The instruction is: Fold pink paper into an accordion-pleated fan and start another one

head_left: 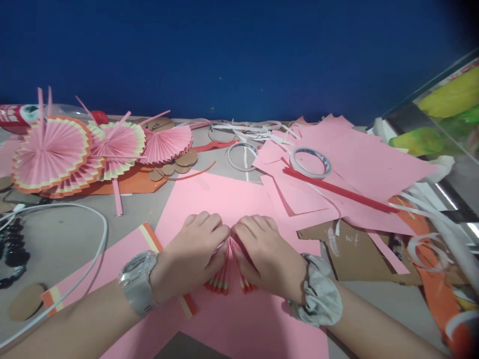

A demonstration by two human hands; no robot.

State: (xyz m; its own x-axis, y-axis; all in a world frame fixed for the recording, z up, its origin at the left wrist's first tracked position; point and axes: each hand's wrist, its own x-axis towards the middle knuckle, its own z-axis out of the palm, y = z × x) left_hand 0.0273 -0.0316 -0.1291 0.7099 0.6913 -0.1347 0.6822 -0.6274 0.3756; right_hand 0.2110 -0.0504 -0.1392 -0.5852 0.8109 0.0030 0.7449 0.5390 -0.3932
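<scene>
One left hand (pixel 194 249) and right hand (pixel 265 252) grip accordion-pleated paper (pixel 220 280) at six o'clock, probably setting folds; next calls for even pressure.

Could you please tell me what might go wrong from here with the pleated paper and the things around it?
The left hand and right hand grip the pleated pink paper close together, so squeezing hard might crush or tear its folds. The white cord crosses the pink strip with striped ends, so a tug could drag that strip.
</scene>
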